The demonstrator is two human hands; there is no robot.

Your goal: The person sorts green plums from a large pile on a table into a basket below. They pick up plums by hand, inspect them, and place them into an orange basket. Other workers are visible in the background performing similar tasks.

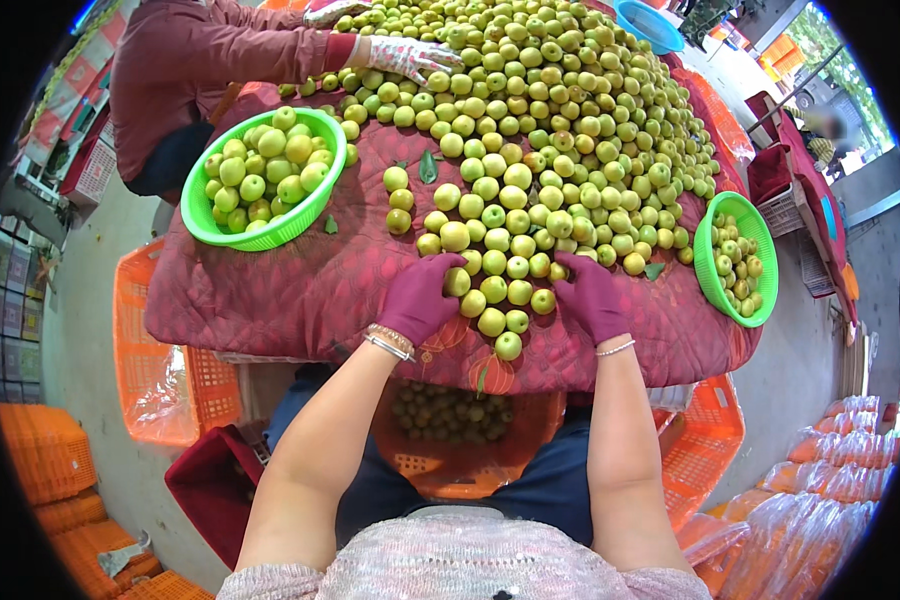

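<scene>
A large heap of small round yellow-green fruits [570, 110], which look like green jujubes, covers much of the table in front of me. Its near end narrows to a point between my hands. In a maroon glove, my left hand [420, 298] curls its fingers round a green jujube [457, 282] at the heap's left edge. My right hand [592, 298], gloved the same way, rests at the opposite edge. Its fingers are apart and reach inward against the fruits, with no fruit visibly gripped; the fingertips are partly hidden.
A red quilted cloth [260, 300] covers the table. Fruit-filled green baskets stand left [270, 238] and right [705, 260]. Across the left corner, another person's gloved hand [410, 57] lies on the heap. Below the table edge sits an orange crate [450, 485] holding fruits; more orange crates [45, 450] are stacked left.
</scene>
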